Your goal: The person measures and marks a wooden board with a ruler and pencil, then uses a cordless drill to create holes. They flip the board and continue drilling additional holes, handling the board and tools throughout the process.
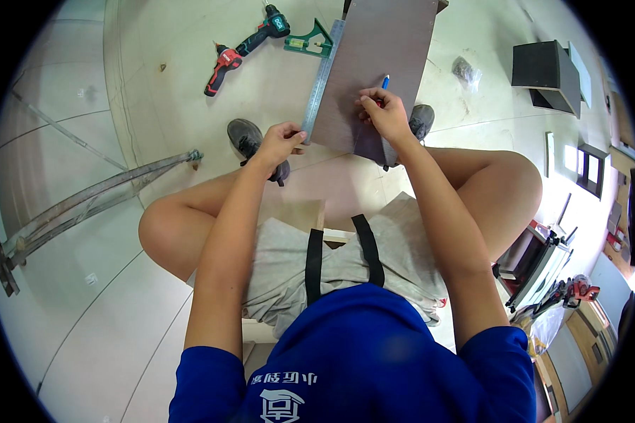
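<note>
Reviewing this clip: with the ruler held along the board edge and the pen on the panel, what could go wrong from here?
1. The left hand pinches only the near end of the metal ruler, so its far end may swing and skew any line.
2. The right hand holds a blue pen on the brown board, which seems to rest tilted over the feet; it might shift under pressure.
3. The two drills on the floor nearby could trip someone.
</note>
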Available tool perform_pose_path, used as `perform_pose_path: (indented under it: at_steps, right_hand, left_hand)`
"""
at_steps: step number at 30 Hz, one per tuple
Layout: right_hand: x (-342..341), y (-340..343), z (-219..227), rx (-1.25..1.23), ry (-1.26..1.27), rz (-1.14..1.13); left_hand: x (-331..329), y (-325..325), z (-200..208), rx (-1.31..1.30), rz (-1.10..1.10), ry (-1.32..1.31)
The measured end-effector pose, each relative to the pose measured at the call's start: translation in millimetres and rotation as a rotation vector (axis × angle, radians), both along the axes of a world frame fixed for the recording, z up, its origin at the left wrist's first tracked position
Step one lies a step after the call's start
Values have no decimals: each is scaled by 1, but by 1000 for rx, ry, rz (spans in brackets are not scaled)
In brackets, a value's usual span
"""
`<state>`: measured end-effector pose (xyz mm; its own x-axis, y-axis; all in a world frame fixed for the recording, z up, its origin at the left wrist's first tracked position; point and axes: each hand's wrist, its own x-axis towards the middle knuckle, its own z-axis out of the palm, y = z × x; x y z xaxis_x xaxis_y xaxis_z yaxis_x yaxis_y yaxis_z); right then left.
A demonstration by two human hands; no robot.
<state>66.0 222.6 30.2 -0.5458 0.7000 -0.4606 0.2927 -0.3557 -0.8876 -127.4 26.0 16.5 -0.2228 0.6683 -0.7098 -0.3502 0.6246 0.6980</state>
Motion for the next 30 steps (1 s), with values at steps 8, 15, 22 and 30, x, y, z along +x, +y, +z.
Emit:
perform_pose_path:
  at_steps: [8,15,22,30]
  right_hand:
    - [0,-6,2,54,-51,62]
    - [3,-9,4,166,-98,95]
    - [6,-18,6,406,6,105]
    - [1,-37,26,456,59,226]
  left_hand:
    - [-5,2,-8,-9,-33,56]
    - [-5,4,-8,30,-60,85]
    - [-5,6,-6,1,-61,93]
    - [-6,4,-8,-11,-38,76]
